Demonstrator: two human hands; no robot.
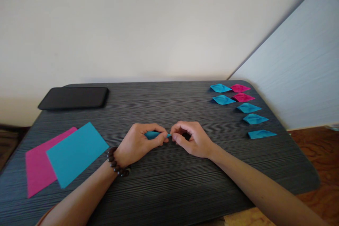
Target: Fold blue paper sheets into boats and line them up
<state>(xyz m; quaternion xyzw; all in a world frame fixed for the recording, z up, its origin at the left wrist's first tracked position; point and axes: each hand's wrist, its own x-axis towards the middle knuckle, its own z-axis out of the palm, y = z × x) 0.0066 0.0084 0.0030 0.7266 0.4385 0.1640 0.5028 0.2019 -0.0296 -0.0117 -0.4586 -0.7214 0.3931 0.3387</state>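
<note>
Between my two hands, low over the middle of the table, is a small piece of folded blue paper [152,135]. My left hand [143,140] is closed on its body, thumb and fingers pinching it, and covers much of the paper. Thumb and index of my right hand [191,137] pinch the narrow tip at the paper's right end. A dark beaded bracelet [113,163] circles my left wrist.
On the dark ribbed table [159,102], several folded blue [221,88] and pink paper pieces [240,88] lie at the right. Flat blue sheets [78,153] overlap pink sheets [39,162] at the left. A black phone [74,97] lies at the back left, near the wall.
</note>
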